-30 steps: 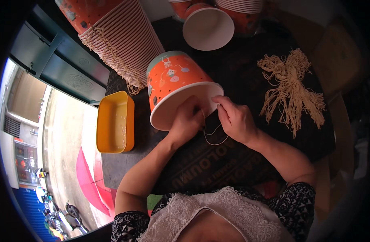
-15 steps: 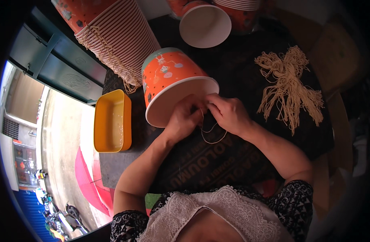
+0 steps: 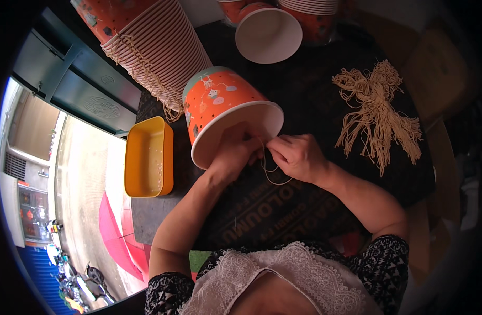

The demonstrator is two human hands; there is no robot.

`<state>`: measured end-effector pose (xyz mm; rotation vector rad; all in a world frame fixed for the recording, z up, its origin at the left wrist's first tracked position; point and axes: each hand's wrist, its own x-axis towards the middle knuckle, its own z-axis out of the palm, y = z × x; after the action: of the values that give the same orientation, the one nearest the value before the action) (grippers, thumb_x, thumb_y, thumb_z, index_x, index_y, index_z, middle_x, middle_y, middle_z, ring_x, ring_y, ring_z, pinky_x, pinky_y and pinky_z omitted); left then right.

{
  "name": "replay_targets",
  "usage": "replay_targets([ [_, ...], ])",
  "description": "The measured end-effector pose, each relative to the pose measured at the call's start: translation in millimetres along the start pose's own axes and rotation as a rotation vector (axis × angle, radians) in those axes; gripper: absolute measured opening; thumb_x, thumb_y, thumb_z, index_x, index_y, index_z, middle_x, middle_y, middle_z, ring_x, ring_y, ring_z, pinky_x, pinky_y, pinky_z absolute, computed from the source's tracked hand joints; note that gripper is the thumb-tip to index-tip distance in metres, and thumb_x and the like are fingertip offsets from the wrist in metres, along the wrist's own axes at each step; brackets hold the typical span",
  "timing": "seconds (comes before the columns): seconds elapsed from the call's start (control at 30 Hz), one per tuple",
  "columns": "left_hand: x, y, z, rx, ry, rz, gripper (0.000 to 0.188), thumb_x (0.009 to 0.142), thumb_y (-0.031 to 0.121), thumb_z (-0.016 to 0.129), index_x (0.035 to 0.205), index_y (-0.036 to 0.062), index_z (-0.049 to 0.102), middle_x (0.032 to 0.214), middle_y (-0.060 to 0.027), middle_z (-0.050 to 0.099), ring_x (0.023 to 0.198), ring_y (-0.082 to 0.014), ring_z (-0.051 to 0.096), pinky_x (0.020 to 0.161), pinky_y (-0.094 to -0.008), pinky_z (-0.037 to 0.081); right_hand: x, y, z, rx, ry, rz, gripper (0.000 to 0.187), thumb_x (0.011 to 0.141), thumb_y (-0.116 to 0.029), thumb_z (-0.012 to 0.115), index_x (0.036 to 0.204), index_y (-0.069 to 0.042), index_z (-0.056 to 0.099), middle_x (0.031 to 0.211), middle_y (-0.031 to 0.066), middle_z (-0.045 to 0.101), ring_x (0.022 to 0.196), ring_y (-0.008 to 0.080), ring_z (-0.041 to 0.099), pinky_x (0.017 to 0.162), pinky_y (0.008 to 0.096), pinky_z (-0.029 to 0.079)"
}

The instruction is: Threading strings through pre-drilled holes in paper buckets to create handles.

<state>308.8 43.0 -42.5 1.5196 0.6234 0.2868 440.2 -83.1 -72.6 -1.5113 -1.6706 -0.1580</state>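
An orange paper bucket [image 3: 220, 100] with a green base and white rim lies on its side, its mouth turned toward me. My left hand [image 3: 235, 149] reaches inside the mouth with bent fingers, partly hidden in shadow. Just outside the right side of the rim, my right hand [image 3: 296, 156] pinches a thin cream cord [image 3: 275, 182]. The cord hangs in a loop between the two hands. Whether the left fingers grip the cord inside the bucket I cannot make out.
A tall stack of nested buckets [image 3: 157, 52] with cord handles leans at the back left. Nearer stands a yellow plastic box [image 3: 149, 157] holding small white bits. A bundle of cords [image 3: 377, 115] lies at the right. Another bucket [image 3: 268, 35] lies at the back of the dark table [image 3: 251, 210].
My left hand has gone deeper into the bucket's mouth. My right hand has moved slightly right and down, drawing the cord, and its loop looks smaller. The bucket has shifted slightly.
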Motion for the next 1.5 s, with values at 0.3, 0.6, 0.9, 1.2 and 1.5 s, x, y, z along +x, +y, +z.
replay_targets([
  [0.3,-1.2,-0.2,3.5,0.084,0.011,0.0,0.007,0.081,0.0,0.061,0.086,0.0003,0.056,0.069,-0.0069,0.058,0.057,-0.0111,0.053,0.047,-0.0224,0.039,4.6,-2.6,5.4,0.046,0.116,0.176,0.01,0.083,-0.003,0.063,0.092,-0.003,0.06,0.087,0.0148,0.061,0.074,0.0343,0.063,0.062,0.0405,0.053],
  [0.6,0.3,-25.6,13.3,0.488,0.155,0.63,0.013,0.08,-0.004,0.06,0.092,0.0006,0.057,0.084,-0.0089,0.061,0.071,-0.0187,0.06,0.063,-0.0291,0.049,4.5,2.7,12.5,0.154,0.146,0.29,0.021,0.081,0.006,0.061,0.101,0.001,0.062,0.092,0.0168,0.064,0.082,0.0332,0.066,0.069,0.0371,0.054],
  [0.9,-6.1,-19.6,17.6,0.826,0.29,0.731,0.019,0.083,-0.001,0.061,0.1,0.0022,0.053,0.094,-0.0199,0.061,0.084,-0.0409,0.062,0.068,-0.0448,0.052,4.3,2.5,12.8,0.124,0.141,0.275,0.024,0.08,0.006,0.061,0.103,0.0,0.063,0.096,0.0179,0.064,0.084,0.0344,0.066,0.071,0.0375,0.054],
  [1.2,0.7,-37.3,5.6,0.839,0.278,0.723,0.015,0.083,0.002,0.062,0.092,0.0027,0.05,0.079,-0.0204,0.061,0.073,-0.0415,0.062,0.061,-0.0479,0.051,4.9,4.2,13.8,0.092,0.125,0.237,0.023,0.083,0.001,0.059,0.106,0.0,0.062,0.098,0.02,0.064,0.088,0.0365,0.064,0.075,0.0412,0.054],
  [1.5,1.7,-36.7,6.1,0.867,0.264,0.791,0.017,0.085,0.007,0.063,0.093,0.0026,0.049,0.078,-0.0208,0.061,0.071,-0.0419,0.062,0.058,-0.0494,0.05,5.9,6.7,8.0,0.213,0.058,0.23,0.019,0.086,-0.002,0.056,0.103,0.001,0.062,0.097,0.0235,0.063,0.087,0.04,0.064,0.073,0.0439,0.054],
])
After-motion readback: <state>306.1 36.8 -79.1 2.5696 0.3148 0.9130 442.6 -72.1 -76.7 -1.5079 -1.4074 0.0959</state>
